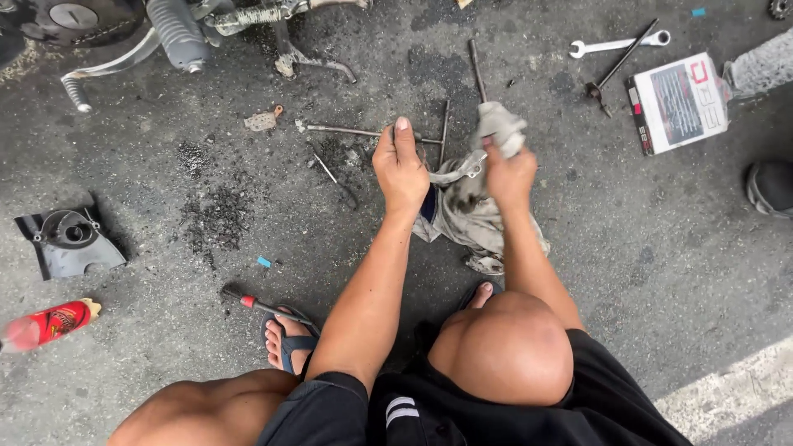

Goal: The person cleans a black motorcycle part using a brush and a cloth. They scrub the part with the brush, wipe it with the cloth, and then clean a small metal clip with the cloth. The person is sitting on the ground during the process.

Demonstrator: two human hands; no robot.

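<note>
Asphalt ground (644, 248) is seen from above, with a person squatting at 6 o'clock, both knees bare and feet in sandals. At the centre a dirty grey rag (467, 206) is gripped by the right hand (508, 173), whose fingers are clenched around a bunched upper part of the cloth; the rest hangs down between the forearms. Just beside it the left hand (401, 169) is closed around something small that is hidden by the fingers, thumb pointed toward 12 o'clock; the rag's edge touches this hand.

Loose metal rods (363, 132) are scattered on the ground just beyond the hands, at 12 o'clock. At 2 o'clock a spanner (615, 44) lies near a long-handled tool (619, 59) and a flat cardboard box (677, 103), closed, so its contents cannot be told. At 9 o'clock a dark plastic cover (70, 244) rests on the ground, and at 8 o'clock a red bottle (49, 324) lies on its side; whether anything is in it cannot be told. A screwdriver (264, 306) lies beside the left foot. Motorcycle parts (178, 33) are seen at 11 o'clock.
</note>
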